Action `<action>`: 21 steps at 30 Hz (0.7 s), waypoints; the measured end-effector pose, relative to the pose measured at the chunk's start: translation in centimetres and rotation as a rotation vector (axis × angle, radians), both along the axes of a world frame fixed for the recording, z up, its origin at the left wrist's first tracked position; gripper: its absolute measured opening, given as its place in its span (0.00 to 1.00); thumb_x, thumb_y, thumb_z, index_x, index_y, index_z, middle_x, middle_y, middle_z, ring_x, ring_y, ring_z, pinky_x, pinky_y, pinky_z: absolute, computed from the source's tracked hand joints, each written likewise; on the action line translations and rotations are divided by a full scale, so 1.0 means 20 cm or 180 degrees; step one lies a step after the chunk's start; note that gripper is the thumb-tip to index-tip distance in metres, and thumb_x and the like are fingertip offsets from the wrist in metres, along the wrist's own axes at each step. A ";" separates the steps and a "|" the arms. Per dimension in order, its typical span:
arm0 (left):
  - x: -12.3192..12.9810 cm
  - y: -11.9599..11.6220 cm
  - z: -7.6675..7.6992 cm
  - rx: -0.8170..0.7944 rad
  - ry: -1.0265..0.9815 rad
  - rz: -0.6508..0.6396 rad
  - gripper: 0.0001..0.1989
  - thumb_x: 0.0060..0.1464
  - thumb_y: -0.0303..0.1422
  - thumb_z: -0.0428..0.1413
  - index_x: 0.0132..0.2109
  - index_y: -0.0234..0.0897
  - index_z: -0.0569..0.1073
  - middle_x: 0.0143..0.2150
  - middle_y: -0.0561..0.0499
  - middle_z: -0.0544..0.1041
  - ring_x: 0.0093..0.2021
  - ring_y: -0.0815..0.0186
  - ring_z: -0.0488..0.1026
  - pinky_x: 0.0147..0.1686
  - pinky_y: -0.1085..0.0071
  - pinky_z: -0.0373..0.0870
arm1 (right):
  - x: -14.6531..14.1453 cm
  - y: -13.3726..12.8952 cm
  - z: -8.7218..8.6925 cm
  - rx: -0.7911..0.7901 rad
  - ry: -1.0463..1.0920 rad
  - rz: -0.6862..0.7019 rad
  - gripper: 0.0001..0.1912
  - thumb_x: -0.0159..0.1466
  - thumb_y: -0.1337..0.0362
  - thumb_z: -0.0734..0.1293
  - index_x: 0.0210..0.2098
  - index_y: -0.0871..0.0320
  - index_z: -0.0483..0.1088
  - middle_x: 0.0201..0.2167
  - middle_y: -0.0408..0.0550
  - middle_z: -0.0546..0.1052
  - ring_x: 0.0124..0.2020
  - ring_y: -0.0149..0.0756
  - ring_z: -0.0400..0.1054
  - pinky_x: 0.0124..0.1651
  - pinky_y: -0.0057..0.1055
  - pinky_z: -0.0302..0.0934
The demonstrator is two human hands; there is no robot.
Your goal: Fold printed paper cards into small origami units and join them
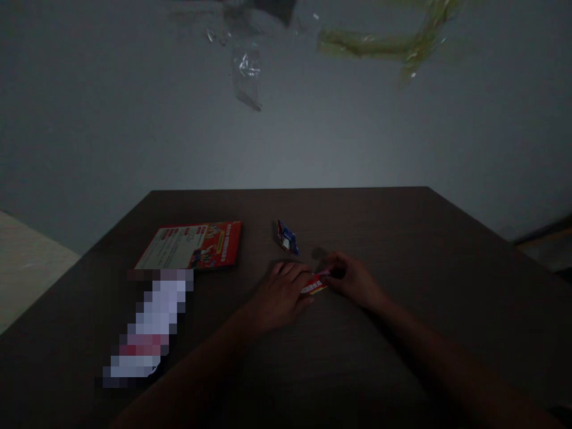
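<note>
On the dark table, a small red printed paper piece (314,285) with white lettering lies between my hands, partly covered. My left hand (282,292) rests flat over its left part, fingers stretched out. At its right end my right hand (353,279) has thumb and fingertips pinched on the edge, where a bit of pink shows. Just beyond my left fingers sits a small folded blue and red printed paper piece (287,237), touched by neither hand. The room is dim, so fine detail on the paper is hard to make out.
A red and white printed book or flat box (192,245) lies at the left of the table (402,214). Nearer me is a bright, pixelated phone-like object (149,325). Behind the table's far edge stands a grey wall (339,131) with tape on it.
</note>
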State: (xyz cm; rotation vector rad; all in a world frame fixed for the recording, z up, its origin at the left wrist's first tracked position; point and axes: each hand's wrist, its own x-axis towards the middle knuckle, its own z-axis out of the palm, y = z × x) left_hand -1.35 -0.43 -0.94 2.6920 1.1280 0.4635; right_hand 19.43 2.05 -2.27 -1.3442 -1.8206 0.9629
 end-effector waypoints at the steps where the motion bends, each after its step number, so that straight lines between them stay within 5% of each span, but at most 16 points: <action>1: 0.00 0.00 0.00 0.0003 -0.0011 0.0019 0.19 0.57 0.37 0.53 0.55 0.39 0.63 0.54 0.46 0.67 0.54 0.57 0.61 0.54 0.57 0.56 | 0.00 0.00 0.00 -0.0036 -0.0023 -0.0002 0.18 0.52 0.64 0.70 0.41 0.58 0.65 0.30 0.44 0.76 0.33 0.35 0.72 0.38 0.31 0.64; 7: 0.00 0.00 -0.01 0.0039 -0.0009 0.0060 0.16 0.59 0.36 0.50 0.53 0.39 0.65 0.53 0.47 0.68 0.54 0.58 0.62 0.54 0.57 0.56 | -0.01 -0.02 0.03 0.0007 -0.0222 0.0029 0.16 0.53 0.66 0.69 0.42 0.58 0.66 0.28 0.43 0.77 0.30 0.34 0.72 0.37 0.31 0.64; 12: 0.00 0.00 -0.01 0.0064 -0.0047 0.0028 0.14 0.59 0.36 0.50 0.52 0.41 0.68 0.53 0.48 0.68 0.54 0.59 0.62 0.53 0.58 0.57 | -0.01 -0.05 0.05 0.0740 -0.0923 0.0104 0.14 0.55 0.70 0.68 0.42 0.57 0.68 0.30 0.44 0.79 0.33 0.36 0.73 0.46 0.37 0.60; 21: 0.02 -0.01 -0.02 0.0043 -0.0212 0.0055 0.12 0.61 0.35 0.48 0.49 0.42 0.70 0.52 0.48 0.68 0.54 0.61 0.63 0.54 0.59 0.60 | -0.04 -0.11 0.06 0.1595 -0.1894 0.0659 0.14 0.61 0.72 0.62 0.47 0.59 0.68 0.34 0.51 0.77 0.37 0.40 0.69 0.44 0.38 0.60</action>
